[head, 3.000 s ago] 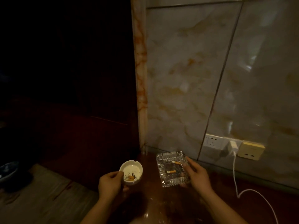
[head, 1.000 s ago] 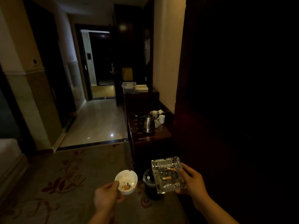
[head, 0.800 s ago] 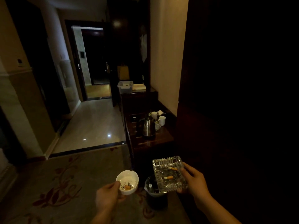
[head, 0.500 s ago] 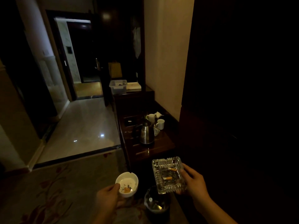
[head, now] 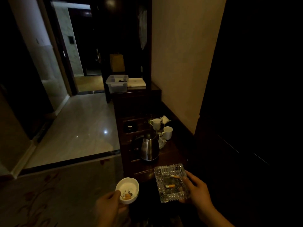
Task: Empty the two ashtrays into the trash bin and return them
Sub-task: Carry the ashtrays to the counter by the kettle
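White ceramic ashtray (head: 129,188), round, is held in the air at the bottom of the view over dim patterned carpet (head: 49,194); the left hand (head: 109,208) pinches its near rim, thumb on top and fingers underneath; an orange cigarette butt (head: 127,196) and ash specks lie inside; just to its right, apart from it, the square glass ashtray (head: 170,182) is gripped at its right edge by the right hand (head: 198,192), thumb over the rim, fingers curled under the base; two butts (head: 170,186) lie in it; both ashtrays sit roughly level; beyond them a dark wooden worktop (head: 172,154) carries a steel electric kettle (head: 150,148) and two white mugs (head: 168,132); farther back a clear plastic box (head: 117,83) rests on a taller cabinet, with pale tiled floor (head: 78,131) to the left.
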